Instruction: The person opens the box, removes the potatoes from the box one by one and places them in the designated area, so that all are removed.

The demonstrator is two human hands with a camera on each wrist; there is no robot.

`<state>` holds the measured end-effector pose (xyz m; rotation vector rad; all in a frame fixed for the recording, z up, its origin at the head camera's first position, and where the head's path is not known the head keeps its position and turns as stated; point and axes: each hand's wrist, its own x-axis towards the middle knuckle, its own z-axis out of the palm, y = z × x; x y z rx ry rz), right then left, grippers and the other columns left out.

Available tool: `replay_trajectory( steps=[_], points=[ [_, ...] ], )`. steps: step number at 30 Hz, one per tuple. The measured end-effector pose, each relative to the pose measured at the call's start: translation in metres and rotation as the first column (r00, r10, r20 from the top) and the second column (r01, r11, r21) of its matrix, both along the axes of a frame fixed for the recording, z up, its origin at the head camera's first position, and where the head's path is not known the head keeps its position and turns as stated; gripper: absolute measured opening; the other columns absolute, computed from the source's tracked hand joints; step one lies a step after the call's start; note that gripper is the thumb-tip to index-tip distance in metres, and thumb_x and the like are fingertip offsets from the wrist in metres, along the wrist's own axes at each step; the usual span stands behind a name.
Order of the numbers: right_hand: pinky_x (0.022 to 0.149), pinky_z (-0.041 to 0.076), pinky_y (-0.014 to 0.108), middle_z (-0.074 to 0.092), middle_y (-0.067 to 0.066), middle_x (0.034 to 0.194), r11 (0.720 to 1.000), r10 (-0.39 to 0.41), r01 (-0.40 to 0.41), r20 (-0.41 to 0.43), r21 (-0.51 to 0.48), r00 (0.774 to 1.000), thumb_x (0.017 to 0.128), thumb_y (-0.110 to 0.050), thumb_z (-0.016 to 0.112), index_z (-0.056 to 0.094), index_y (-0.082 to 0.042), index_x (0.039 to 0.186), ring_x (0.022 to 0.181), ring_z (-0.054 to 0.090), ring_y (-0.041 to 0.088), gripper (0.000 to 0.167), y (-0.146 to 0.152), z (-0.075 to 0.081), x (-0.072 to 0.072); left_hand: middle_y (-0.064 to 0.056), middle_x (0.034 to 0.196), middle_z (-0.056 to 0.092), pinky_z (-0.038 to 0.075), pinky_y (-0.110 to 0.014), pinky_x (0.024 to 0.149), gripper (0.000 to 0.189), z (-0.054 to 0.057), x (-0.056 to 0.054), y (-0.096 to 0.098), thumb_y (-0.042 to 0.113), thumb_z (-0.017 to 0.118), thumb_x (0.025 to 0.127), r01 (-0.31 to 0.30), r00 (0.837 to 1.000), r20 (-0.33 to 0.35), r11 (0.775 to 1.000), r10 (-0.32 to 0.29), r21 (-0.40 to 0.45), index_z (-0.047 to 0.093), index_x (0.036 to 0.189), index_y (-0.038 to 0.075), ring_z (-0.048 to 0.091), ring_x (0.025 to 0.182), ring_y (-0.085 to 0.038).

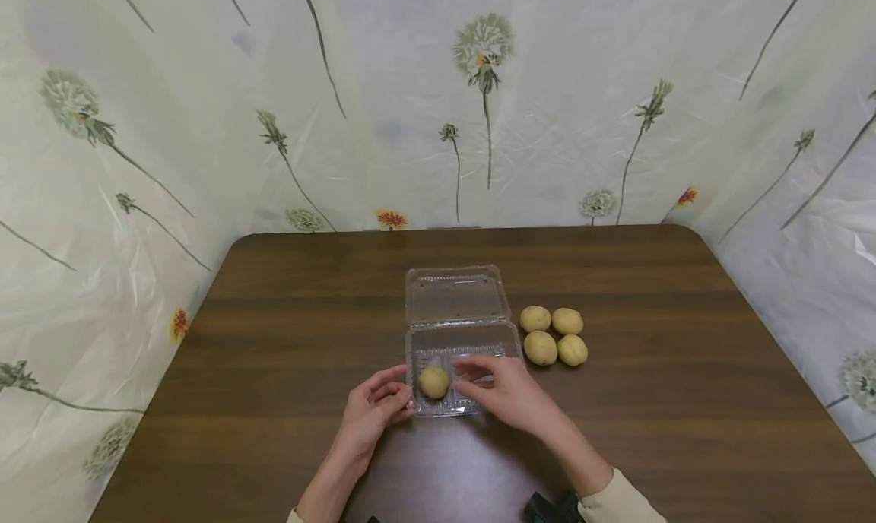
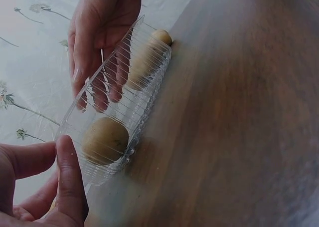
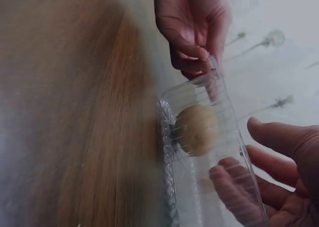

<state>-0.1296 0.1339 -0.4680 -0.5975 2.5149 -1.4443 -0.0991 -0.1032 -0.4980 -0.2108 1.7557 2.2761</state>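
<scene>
A clear plastic clamshell container (image 1: 465,329) lies on the table with its lid (image 1: 455,296) folded back, away from me. One potato (image 1: 434,382) sits in the left part of its base. My left hand (image 1: 369,409) pinches the container's left rim between thumb and fingers, as the left wrist view shows. Over the right part of the base is my right hand (image 1: 509,394). Its fingers are spread and reach inside the container, apart from the potato, with nothing held. In the right wrist view the potato (image 3: 197,130) shows through the clear wall.
Several more potatoes (image 1: 541,348) stand in a close group on the table just right of the container. The brown wooden table (image 1: 287,340) meets a flower-print sheet (image 1: 383,90) at its far edge. A dark object (image 1: 547,508) is by the right sleeve.
</scene>
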Motion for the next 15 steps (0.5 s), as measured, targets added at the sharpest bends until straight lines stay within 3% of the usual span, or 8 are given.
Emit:
replay_trajectory(
  steps=[15],
  points=[
    [0.084, 0.056, 0.04, 0.067, 0.014, 0.118, 0.992, 0.038, -0.04, 0.015, 0.123, 0.999, 0.092, -0.025, 0.07, 0.064, -0.004, 0.126, 0.1, 0.067, 0.026, 0.041, -0.022, -0.006, -0.018, -0.008, 0.094, 0.061, 0.058, -0.028, 0.074, 0.045, 0.0, -0.001, 0.001, 0.002, 0.067, 0.092, 0.005, 1.0, 0.016, 1.0, -0.005, 0.004, 0.052, 0.133, -0.005, 0.063, 0.078, -0.015]
  ],
)
